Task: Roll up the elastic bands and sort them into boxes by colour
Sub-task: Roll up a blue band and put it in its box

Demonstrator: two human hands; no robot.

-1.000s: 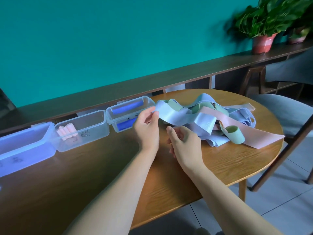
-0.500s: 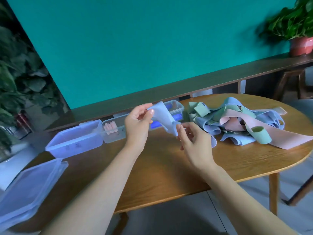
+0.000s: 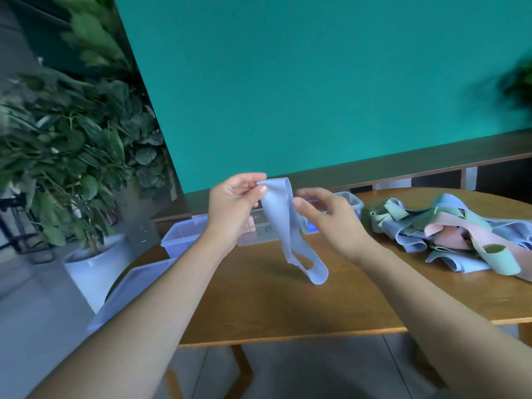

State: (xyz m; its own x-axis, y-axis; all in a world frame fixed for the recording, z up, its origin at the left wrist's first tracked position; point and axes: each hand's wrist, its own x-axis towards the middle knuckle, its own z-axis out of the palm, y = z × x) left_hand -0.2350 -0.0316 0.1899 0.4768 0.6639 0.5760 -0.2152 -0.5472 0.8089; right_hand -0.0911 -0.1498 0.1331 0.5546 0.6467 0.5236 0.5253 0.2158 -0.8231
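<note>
Right now the left hand [image 3: 234, 201] pinches the top end of a light blue band [image 3: 283, 226] between thumb and fingers, up in the air over the desk [image 3: 259, 306]. From that pinch the band hangs almost straight down, and its bottom loop dangles just above the wood. So its long way runs up and down, with the held end at the top. The right hand [image 3: 325, 217] is just beside the band on its other side, with its fingers loose and spread, holding nothing; its thumb is very near the band's edge, but I cannot tell if it touches. To roll the band, I think this free hand has to take hold of it, since it is the nearer one to the hanging part. Behind the hands sits a row of clear boxes [image 3: 181, 240] at the back of the desk. One has pink rolls in it and one has something dark blue, though the hands hide most of them. The blue one lies behind the right hand, so that hand is in the way for now. Off to the right is a messy pile of bands [image 3: 449, 231] in blue, green and pink, well apart from the hands. A loose lid [image 3: 135, 286] sits at the left edge, and a big leafy plant [image 3: 63, 156] stands on the floor beyond it.
</note>
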